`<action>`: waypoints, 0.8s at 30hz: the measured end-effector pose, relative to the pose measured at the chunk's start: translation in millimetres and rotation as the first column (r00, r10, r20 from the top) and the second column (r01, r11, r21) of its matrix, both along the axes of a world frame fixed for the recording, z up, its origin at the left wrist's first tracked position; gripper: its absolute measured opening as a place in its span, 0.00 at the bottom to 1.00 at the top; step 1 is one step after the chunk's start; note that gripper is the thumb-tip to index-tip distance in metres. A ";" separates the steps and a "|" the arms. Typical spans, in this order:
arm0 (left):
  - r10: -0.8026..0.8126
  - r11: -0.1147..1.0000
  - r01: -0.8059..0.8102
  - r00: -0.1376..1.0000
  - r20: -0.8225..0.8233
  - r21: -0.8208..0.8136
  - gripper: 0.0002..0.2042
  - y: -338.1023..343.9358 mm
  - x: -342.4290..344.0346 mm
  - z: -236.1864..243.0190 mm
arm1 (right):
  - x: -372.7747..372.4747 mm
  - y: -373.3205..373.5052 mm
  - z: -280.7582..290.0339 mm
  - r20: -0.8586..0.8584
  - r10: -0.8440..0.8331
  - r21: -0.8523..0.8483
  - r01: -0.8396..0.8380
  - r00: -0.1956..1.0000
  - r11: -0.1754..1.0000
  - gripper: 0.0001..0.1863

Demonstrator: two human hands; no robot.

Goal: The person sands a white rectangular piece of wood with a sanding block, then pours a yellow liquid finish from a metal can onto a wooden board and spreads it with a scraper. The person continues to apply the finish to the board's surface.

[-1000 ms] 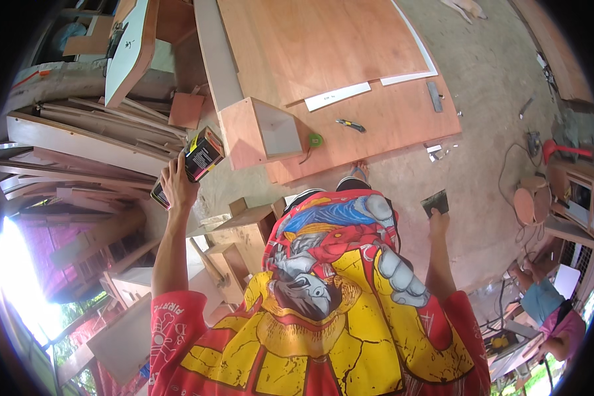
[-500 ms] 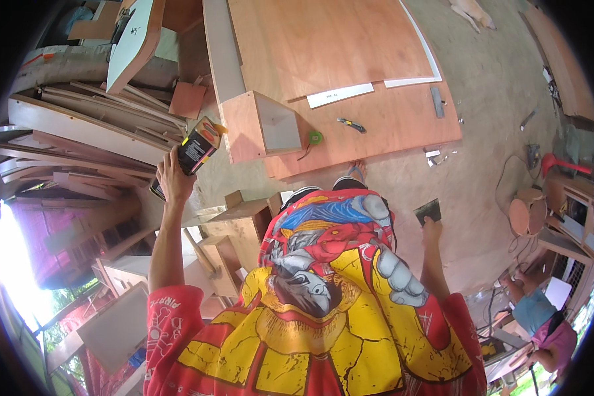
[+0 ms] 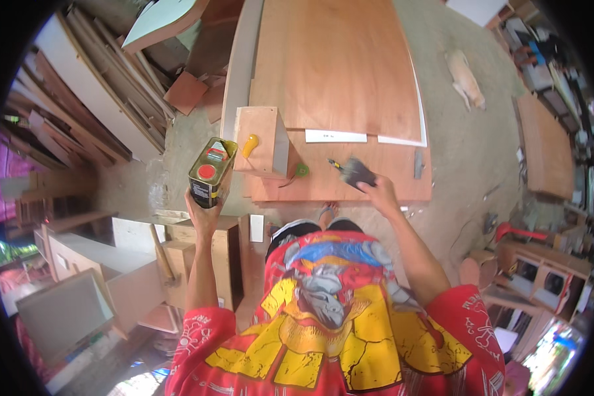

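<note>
Wooden desk (image 3: 310, 191), seen from above. A large brown sheet (image 3: 340, 66) covers the far part; white strips (image 3: 336, 136) show along the sheet's near edge. On the bare near part lie a green tape measure (image 3: 302, 170), a partly hidden yellow-and-black cutter (image 3: 334, 163) and, toward the right, a flat grey bar (image 3: 418, 165). A wooden box (image 3: 265, 125) stands at the left edge.

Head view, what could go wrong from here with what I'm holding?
The can in your left hand, smeared yellow at one corner, might drip. The yellow blob on the wooden box beside it could run over the edge. The dark flat piece in your right hand overlaps the utility knife in this view, so it might knock it.
</note>
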State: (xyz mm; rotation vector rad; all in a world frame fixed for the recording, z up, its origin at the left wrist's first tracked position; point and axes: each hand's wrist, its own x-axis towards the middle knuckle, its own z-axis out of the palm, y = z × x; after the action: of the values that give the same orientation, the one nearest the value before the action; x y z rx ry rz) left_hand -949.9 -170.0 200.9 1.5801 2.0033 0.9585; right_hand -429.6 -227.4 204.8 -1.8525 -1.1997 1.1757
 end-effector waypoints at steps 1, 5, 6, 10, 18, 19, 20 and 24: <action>0.006 1.000 -0.006 1.000 0.009 -0.001 0.47 7.0 3.7 5.0 | -21.3 44.8 2.5 0.147 0.119 0.071 -0.130 0.982 0.989 0.18; 0.016 0.999 -0.013 0.996 -0.084 0.039 0.49 46.2 19.5 8.1 | -115.8 205.3 19.2 0.162 0.266 0.109 -0.286 0.950 0.952 0.20; -0.006 1.000 0.009 0.996 -0.094 0.030 0.48 50.6 24.0 9.2 | -134.0 227.4 11.9 0.116 0.250 0.060 -0.258 0.961 0.964 0.19; -0.067 0.995 0.077 0.986 -0.153 0.063 0.48 52.1 12.4 10.1 | -206.8 253.5 -16.2 -0.001 0.205 0.033 -0.204 0.979 0.978 0.18; 0.129 0.991 -0.126 0.984 -0.120 0.035 0.49 56.6 8.3 0.3 | -188.6 259.7 -45.6 -0.187 0.334 0.119 -0.316 0.924 0.941 0.17; 0.175 0.985 -0.174 0.976 -0.133 0.017 0.48 52.8 8.9 -0.5 | -185.3 257.8 -36.2 -0.175 0.336 0.111 -0.321 0.925 0.941 0.16; 0.216 0.976 -0.219 0.966 -0.144 -0.008 0.48 45.3 10.4 -3.1 | -182.8 258.0 -28.7 -0.074 0.346 0.102 -0.338 0.935 0.936 0.16; 0.320 0.943 -0.322 0.947 -0.032 -0.091 0.48 16.9 19.2 -15.7 | -183.1 279.3 -21.7 0.248 0.388 0.124 -0.426 0.888 0.896 0.13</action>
State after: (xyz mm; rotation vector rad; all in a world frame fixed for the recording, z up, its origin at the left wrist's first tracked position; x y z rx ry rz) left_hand -930.8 -153.1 185.2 1.2372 2.3294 0.9494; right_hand -612.7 51.9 183.1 -1.6718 -1.8284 1.0529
